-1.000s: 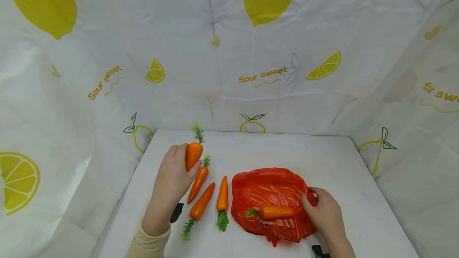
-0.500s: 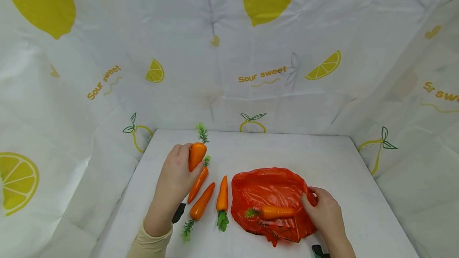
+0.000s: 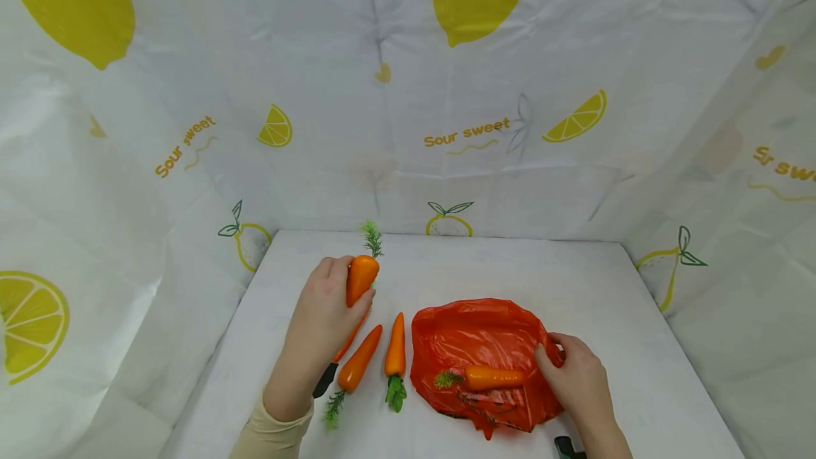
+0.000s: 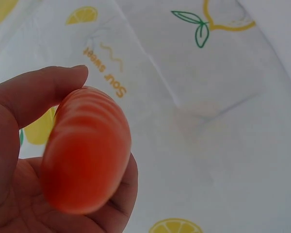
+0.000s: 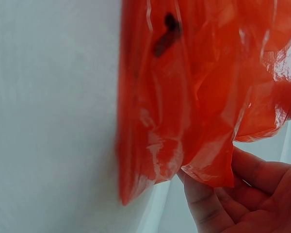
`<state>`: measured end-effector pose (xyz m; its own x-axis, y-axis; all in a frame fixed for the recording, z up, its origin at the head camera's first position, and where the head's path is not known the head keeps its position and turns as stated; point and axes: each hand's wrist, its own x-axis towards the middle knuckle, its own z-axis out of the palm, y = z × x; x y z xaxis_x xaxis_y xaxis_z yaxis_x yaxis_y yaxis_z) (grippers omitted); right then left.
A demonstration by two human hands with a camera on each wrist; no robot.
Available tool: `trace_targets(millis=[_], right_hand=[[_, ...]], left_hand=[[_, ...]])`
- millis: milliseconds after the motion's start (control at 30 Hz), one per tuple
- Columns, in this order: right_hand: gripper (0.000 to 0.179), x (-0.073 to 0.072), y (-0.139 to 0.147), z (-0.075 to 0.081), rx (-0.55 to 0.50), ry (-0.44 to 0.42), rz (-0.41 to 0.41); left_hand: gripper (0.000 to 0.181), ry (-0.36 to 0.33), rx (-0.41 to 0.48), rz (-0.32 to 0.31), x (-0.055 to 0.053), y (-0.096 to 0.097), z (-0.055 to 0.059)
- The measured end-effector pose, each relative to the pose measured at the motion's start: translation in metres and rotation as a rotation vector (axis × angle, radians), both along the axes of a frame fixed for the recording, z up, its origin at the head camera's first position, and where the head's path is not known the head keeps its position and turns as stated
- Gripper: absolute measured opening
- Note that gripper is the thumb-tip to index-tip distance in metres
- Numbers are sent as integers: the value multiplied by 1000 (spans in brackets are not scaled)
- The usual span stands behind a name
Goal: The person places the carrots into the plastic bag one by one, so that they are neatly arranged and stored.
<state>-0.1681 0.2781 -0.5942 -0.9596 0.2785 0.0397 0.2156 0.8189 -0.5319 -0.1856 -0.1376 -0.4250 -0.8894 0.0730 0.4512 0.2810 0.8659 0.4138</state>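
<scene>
In the head view, left of centre, we see the left hand (image 3: 321, 307) with its thumb and fingers curled round a carrot (image 3: 362, 280); its feathery green top points toward the upper edge of the frame. In the left wrist view we find the same carrot at the lower left, its glossy, ridged orange body between thumb and fingers. Right of centre and low in the head view, the right hand (image 3: 579, 377) pinches the right edge of a red plastic bag (image 3: 481, 324), with the thumb on the near side; the right wrist view shows us its fingers against the thin film.

Inside the spread bag, lower centre-right, we see one carrot lying on its side, leaves toward the left. Between the left hand and the bag, three more carrots lie on the white counter (image 3: 542, 271): one mostly hidden by the left hand and its carrot, one slanting with its leaves toward the lower left, and one with its tip up and broad leaves down, just beside the bag. Behind, we have a white sheet (image 3: 331, 186) printed with lemons and "Sour sweet".
</scene>
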Motion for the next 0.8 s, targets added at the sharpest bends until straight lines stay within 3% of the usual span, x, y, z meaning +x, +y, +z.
trace_targets(millis=[800], right_hand=[[57,0,-2,2,2,-8,-7]], left_hand=[[58,-23,-26,-58,2,19,-2]])
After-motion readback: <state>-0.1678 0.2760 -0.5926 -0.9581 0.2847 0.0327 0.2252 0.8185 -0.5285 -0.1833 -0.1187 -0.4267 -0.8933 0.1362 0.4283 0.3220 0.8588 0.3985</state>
